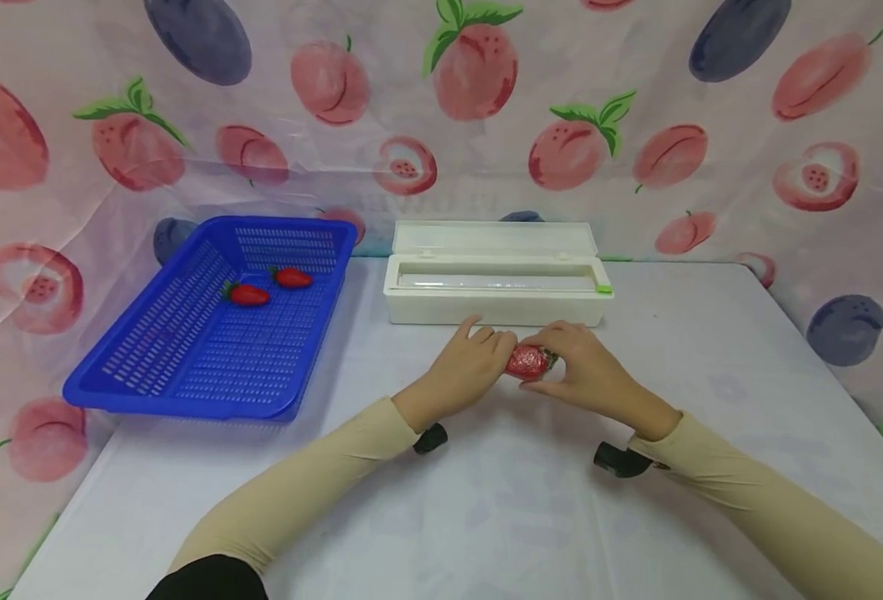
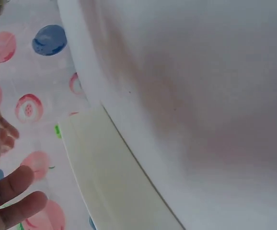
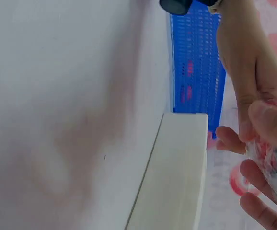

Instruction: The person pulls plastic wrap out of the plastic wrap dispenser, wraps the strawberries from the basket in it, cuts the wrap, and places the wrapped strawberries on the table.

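Note:
Between my two hands, a red strawberry (image 1: 529,362) is wrapped in shiny clear film; in the right wrist view the wrapped strawberry (image 3: 271,160) shows its green leaves through the film. My right hand (image 1: 587,367) grips it between thumb and fingers, around the leafy end. From the other side my left hand (image 1: 464,371) pinches its left end with curled fingers. Just behind the hands stands a white cling film box (image 1: 497,312) with its lid raised and a roll of film inside. In the left wrist view the strawberry is mostly hidden by my left hand (image 2: 11,194).
At the left, a blue plastic basket (image 1: 186,406) holds two red strawberries (image 1: 248,294). A white cloth (image 1: 516,517) covers the table. A fruit-patterned curtain (image 1: 486,167) hangs behind. Dark wrist cameras sit under both sleeves.

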Tool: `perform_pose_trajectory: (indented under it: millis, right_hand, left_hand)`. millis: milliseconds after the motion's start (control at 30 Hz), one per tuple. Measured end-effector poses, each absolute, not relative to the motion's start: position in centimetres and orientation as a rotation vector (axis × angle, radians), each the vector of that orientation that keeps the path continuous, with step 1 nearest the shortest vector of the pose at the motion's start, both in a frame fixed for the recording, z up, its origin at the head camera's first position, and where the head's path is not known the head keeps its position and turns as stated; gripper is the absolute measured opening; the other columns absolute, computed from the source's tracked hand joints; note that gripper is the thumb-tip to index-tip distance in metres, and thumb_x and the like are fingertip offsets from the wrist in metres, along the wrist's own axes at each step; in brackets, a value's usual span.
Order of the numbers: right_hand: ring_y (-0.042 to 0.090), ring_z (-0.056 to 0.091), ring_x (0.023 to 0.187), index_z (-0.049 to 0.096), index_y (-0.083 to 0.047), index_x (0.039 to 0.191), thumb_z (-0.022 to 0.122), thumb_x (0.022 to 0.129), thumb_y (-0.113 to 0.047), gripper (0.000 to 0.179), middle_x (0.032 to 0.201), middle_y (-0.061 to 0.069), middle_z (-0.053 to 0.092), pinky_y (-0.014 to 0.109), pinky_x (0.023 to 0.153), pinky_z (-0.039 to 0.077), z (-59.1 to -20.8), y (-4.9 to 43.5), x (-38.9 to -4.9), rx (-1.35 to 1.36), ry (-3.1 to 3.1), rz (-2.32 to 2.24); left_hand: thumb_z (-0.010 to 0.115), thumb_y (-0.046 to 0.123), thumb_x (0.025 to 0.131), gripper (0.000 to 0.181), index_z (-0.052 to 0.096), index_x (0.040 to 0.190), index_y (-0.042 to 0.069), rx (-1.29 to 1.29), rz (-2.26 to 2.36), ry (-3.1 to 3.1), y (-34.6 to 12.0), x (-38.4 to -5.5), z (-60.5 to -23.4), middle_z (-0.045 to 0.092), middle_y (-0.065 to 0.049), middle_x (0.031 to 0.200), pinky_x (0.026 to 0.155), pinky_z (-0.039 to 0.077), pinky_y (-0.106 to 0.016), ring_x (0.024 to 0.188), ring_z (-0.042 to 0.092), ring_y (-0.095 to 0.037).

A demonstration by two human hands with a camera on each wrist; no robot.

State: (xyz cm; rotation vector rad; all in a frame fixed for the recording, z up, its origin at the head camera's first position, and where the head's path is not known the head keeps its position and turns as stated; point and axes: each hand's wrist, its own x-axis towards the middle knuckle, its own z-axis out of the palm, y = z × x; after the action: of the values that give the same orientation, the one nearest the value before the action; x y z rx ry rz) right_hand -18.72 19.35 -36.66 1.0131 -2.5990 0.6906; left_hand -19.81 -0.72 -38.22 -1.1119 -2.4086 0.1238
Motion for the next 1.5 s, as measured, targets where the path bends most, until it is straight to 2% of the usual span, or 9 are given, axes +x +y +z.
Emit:
perform_pose_trajectory:
  millis: [133, 233, 400, 533, 833, 967, 1100, 1267, 1500]
  right_hand:
    - [0.023, 0.058, 0.091, 0.067, -0.006, 0.107, 0.088, 0.059, -0.014, 0.052, 0.095, 0.008, 0.067, 0.047, 0.084, 0.044, -36.6, 21.2, -19.0, 0.909, -2.607, 0.641]
    - [0.024, 0.057, 0.091, 0.066, -0.006, 0.107, 0.089, 0.056, -0.008, 0.056, 0.094, 0.01, 0.067, 0.05, 0.085, 0.042, -36.8, 23.6, -19.6, 0.881, -2.596, 0.574]
    - [0.032, 0.057, 0.098, 0.065, -0.002, 0.11, 0.084, 0.061, -0.002, 0.052, 0.1, 0.016, 0.066, 0.055, 0.088, 0.038, -36.6, 28.2, -20.1, 0.859, -2.724, 0.425]
    - [0.038, 0.06, 0.098, 0.067, 0.002, 0.106, 0.081, 0.065, 0.001, 0.043, 0.102, 0.021, 0.067, 0.058, 0.088, 0.038, -36.3, 31.7, -20.4, 0.792, -2.832, 0.27]
    - [0.037, 0.067, 0.088, 0.069, 0.003, 0.098, 0.082, 0.062, 0.0, 0.038, 0.095, 0.021, 0.07, 0.055, 0.082, 0.048, -38.3, 38.8, -20.8, 0.687, -2.89, 0.191]
    - [0.04, 0.063, 0.096, 0.069, 0.003, 0.099, 0.08, 0.066, -0.002, 0.035, 0.1, 0.022, 0.068, 0.055, 0.084, 0.048, -39.4, 40.7, -20.7, 0.617, -2.961, 0.207]
    - [0.039, 0.06, 0.098, 0.069, 0.0, 0.097, 0.083, 0.064, -0.008, 0.036, 0.1, 0.019, 0.067, 0.059, 0.082, 0.045, -40.4, 41.7, -20.9, 0.672, -2.898, 0.033]
    - [0.037, 0.058, 0.1, 0.069, -0.004, 0.097, 0.081, 0.064, -0.007, 0.035, 0.102, 0.019, 0.065, 0.058, 0.078, 0.042, -40.8, 42.3, -21.3, 0.707, -2.805, -0.089]
    - [0.04, 0.051, 0.113, 0.062, -0.007, 0.117, 0.078, 0.07, -0.008, 0.05, 0.118, 0.021, 0.06, 0.065, 0.089, 0.037, -39.8, 42.0, -21.3, 0.552, -3.06, -0.139]
  left_hand:
    - [0.054, 0.039, 0.093, 0.038, 0.05, 0.117, 0.01, -1.16, 0.028, -2.539, 1.1, -20.7, -37.7, 0.066, 0.0, 0.112, 0.106, 0.037, -0.039, 0.108, 0.06, -0.014]
    - [0.052, 0.046, 0.092, 0.045, 0.053, 0.122, 0.013, -1.191, 0.005, -2.619, 3.2, -21.3, -37.1, 0.064, 0.001, 0.12, 0.103, 0.039, -0.036, 0.112, 0.058, -0.013]
    - [0.052, 0.042, 0.093, 0.039, 0.057, 0.122, 0.016, -1.228, 0.071, -2.666, 7.9, -22.5, -37.1, 0.065, 0.004, 0.12, 0.1, 0.042, -0.032, 0.111, 0.059, -0.012]
    - [0.051, 0.042, 0.093, 0.038, 0.056, 0.125, 0.022, -1.267, 0.025, -2.76, 12.5, -24.0, -38.3, 0.064, 0.008, 0.12, 0.096, 0.042, -0.028, 0.109, 0.059, -0.009]
    - [0.045, 0.039, 0.097, 0.035, 0.053, 0.13, 0.031, -1.263, -0.053, -2.916, 21.0, -25.6, -40.8, 0.061, 0.008, 0.122, 0.093, 0.044, -0.027, 0.109, 0.056, -0.009]
    - [0.047, 0.044, 0.095, 0.037, 0.053, 0.13, 0.034, -1.236, -0.076, -2.959, 22.6, -25.5, -41.6, 0.057, 0.006, 0.122, 0.094, 0.041, -0.028, 0.11, 0.051, -0.01]
    - [0.047, 0.049, 0.093, 0.042, 0.05, 0.132, 0.035, -1.204, -0.038, -2.988, 23.0, -25.3, -42.1, 0.052, 0.004, 0.125, 0.095, 0.038, -0.028, 0.112, 0.047, -0.011]
    - [0.045, 0.048, 0.094, 0.045, 0.044, 0.137, 0.036, -1.18, 0.046, -3.001, 23.4, -25.0, -42.0, 0.047, 0.003, 0.133, 0.103, 0.034, -0.033, 0.12, 0.044, -0.013]
    - [0.043, 0.054, 0.093, 0.06, 0.028, 0.146, 0.031, -1.145, 0.107, -3.055, 24.1, -24.9, -41.8, 0.039, 0.003, 0.144, 0.111, 0.027, -0.036, 0.131, 0.037, -0.015]
